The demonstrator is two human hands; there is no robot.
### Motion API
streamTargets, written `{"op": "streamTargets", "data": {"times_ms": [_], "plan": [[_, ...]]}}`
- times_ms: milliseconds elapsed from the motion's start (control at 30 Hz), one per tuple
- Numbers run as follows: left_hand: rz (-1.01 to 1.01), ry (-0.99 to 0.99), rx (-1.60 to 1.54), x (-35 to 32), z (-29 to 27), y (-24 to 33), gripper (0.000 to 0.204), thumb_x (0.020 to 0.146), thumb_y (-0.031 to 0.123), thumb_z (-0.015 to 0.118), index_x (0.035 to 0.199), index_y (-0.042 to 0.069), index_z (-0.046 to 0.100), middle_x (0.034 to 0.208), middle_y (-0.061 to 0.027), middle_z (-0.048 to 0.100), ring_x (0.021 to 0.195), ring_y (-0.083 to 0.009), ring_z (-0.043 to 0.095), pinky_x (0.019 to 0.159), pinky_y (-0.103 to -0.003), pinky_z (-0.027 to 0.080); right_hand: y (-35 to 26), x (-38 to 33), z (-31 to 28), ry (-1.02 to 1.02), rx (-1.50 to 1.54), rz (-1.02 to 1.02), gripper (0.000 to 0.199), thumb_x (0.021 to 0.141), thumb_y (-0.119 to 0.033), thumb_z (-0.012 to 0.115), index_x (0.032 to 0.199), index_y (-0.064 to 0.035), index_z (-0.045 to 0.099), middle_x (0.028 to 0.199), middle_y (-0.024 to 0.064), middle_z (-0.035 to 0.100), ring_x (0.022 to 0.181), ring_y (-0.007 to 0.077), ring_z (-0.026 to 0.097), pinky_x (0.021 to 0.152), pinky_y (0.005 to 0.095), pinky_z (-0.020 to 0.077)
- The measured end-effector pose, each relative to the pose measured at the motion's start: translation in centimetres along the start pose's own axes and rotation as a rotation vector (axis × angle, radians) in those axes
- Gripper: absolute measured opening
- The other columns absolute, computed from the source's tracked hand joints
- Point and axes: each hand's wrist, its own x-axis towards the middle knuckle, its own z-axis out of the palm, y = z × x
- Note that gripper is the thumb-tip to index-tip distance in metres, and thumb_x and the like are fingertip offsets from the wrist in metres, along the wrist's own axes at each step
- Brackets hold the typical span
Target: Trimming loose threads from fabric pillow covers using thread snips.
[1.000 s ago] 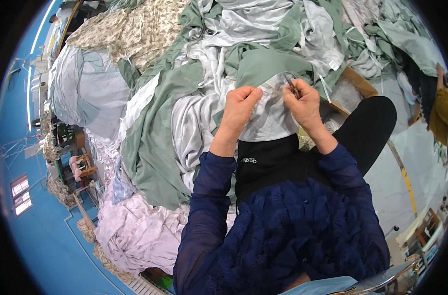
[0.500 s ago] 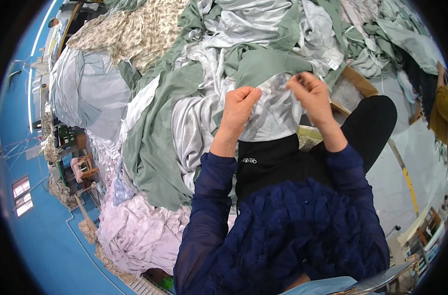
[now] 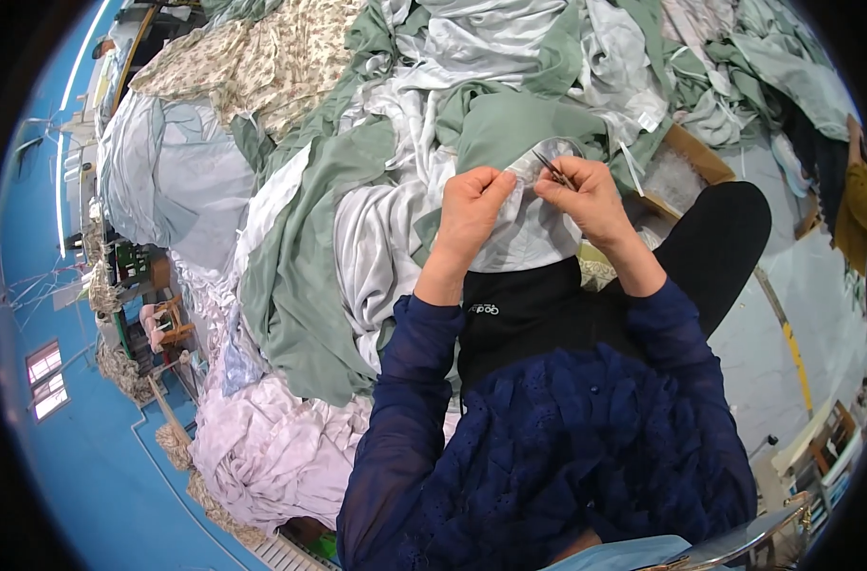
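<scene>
Over my lap lies a pale grey-white cloth [image 3: 524,243], joined to a green cloth [image 3: 510,124] that spreads away in front of me. My left hand [image 3: 473,209] is closed, pinching the edge of the pale cloth between thumb and fingers. In my right hand [image 3: 591,202] is a small pair of dark thread snips [image 3: 551,167], their pointed tips aimed up and left. The blades sit just right of my left fingertips, close above the cloth. My right fingers hide much of the snips' grip.
Heaped green and white cloth [image 3: 300,276] fills the left and front. Farther off lies floral cloth [image 3: 262,57]; pinkish cloth [image 3: 262,447] is piled at lower left. A cardboard box [image 3: 698,157] with clear plastic stands right of my hands. Yellow tape [image 3: 797,366] marks the grey floor.
My right hand has turned and come slightly closer to my left, and the snips now show clearly in it. My left hand keeps its pinch, shifted slightly right.
</scene>
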Motion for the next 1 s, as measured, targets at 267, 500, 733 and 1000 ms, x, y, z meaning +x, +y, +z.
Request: {"op": "streamTargets", "data": {"times_ms": [267,500,733,1000], "plan": [[0.063,0.019,0.032,0.6,0.4,-1.0,0.027,0.092,0.014,0.064,0.071,-0.002,0.060,0.059,0.0075,0.044,0.058,-0.0021,0.034,0.049,-0.024,0.029,-1.8,0.2,2.6,0.012,0.088,-0.113,0.007,0.092,-0.006,0.061,0.087,-0.0024,0.060,0.074,-0.0016,0.058,0.065,0.0055,0.053,0.060,0.0213,0.0412],[-0.025,0.018,-0.027,0.4,-0.1,-0.4,0.027,0.092,0.013,0.064,0.069,-0.001,0.059,0.061,0.0090,0.044,0.058,-0.0019,0.034,0.049,-0.023,0.028,0.7,0.2,-1.2,-0.067,-0.303,-0.025,0.010,0.092,-0.009,0.060,0.085,-0.0032,0.056,0.071,-0.0010,0.058,0.058,0.0048,0.052,0.053,0.0212,0.0409],[-0.019,0.054,-0.003,-0.1,0.5,0.4,0.028,0.091,0.015,0.065,0.068,0.001,0.059,0.060,0.0093,0.044,0.057,-0.0012,0.034,0.048,-0.023,0.027,-1.3,-2.6,-1.6,0.137,0.063,0.070,0.010,0.092,-0.010,0.064,0.086,-0.0029,0.059,0.071,-0.0004,0.060,0.054,0.0045,0.052,0.050,0.0198,0.0422],[0.023,0.058,0.047,0.1,1.2,0.3,0.029,0.092,0.017,0.065,0.068,0.000,0.060,0.058,0.0073,0.046,0.055,-0.0014,0.036,0.047,-0.023,0.029,-1.5,-1.8,2.4,0.131,-0.331,-0.093,0.020,0.082,-0.013,0.075,0.089,0.0012,0.062,0.068,0.0004,0.059,0.061,0.0051,0.049,0.056,0.0218,0.0417]]}}
